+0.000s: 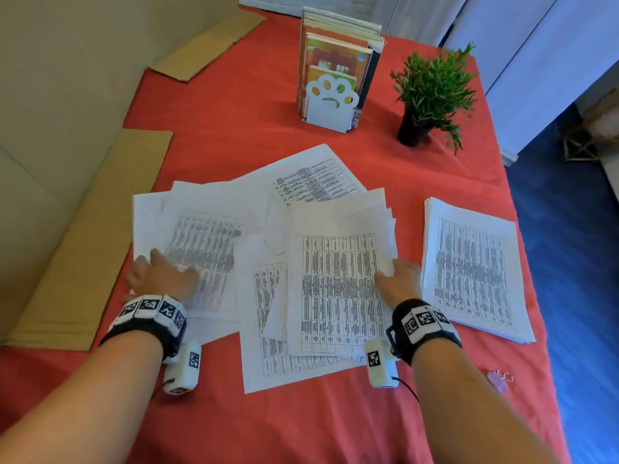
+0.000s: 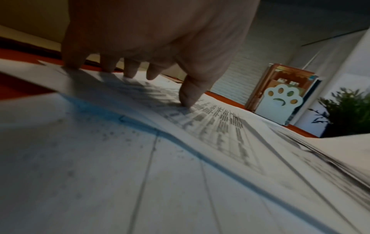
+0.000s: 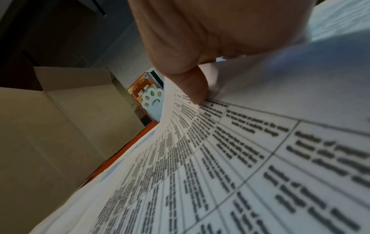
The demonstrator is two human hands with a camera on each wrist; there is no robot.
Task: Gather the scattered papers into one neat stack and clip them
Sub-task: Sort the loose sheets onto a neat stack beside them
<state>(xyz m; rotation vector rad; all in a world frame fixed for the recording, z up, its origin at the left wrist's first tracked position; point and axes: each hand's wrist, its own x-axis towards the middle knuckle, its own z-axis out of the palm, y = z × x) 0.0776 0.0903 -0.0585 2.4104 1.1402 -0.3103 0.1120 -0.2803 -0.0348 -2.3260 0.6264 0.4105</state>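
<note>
Plainly, from overhead the scattered papers (image 1: 268,249) fan across the worktop (image 1: 234,122) between both hands, long edges running away from the person. At the left wrist, the left hand (image 2: 160,39) presses spread fingertips (image 2: 188,98) on the sheets. At the right wrist, the right hand (image 3: 210,39) pinches the nearer sheaf's edge; the neat pile (image 1: 472,269) lies just outboard.

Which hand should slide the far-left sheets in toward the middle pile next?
Left. The left hand already rests with fingertips on the far-left sheets, while the right hand pinches the edge of the middle pile.
</note>
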